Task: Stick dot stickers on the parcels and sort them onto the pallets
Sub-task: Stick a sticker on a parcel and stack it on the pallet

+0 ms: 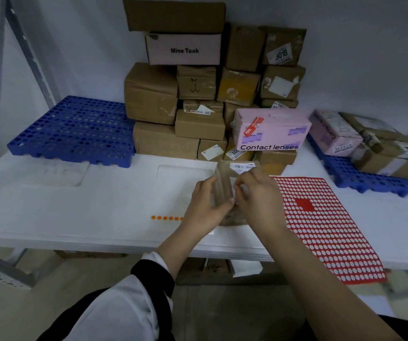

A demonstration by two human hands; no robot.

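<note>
The parcel [225, 174], a small brown box with a white barcode label at its far end, is held just above the desk [75, 212] near the middle of the front edge. The left hand [205, 205] grips its left side with curled fingers, and the right hand [259, 198] pinches its right side; whether a dot sits under those fingertips is hidden. It looks light and fairly stiff, though the cardboard seems worn and taped, so it is best held by the two long sides, leaving a flat face free for pressing a sticker on. The red sheet [325, 225] lies at the front right and overhangs the edge, and a row of orange dots [167, 218] lies just left of the hands. The stack [198, 94] stands at the back middle, with a bare left pallet [75, 129] beside it and a right pallet [370, 178] already bearing boxes
</note>
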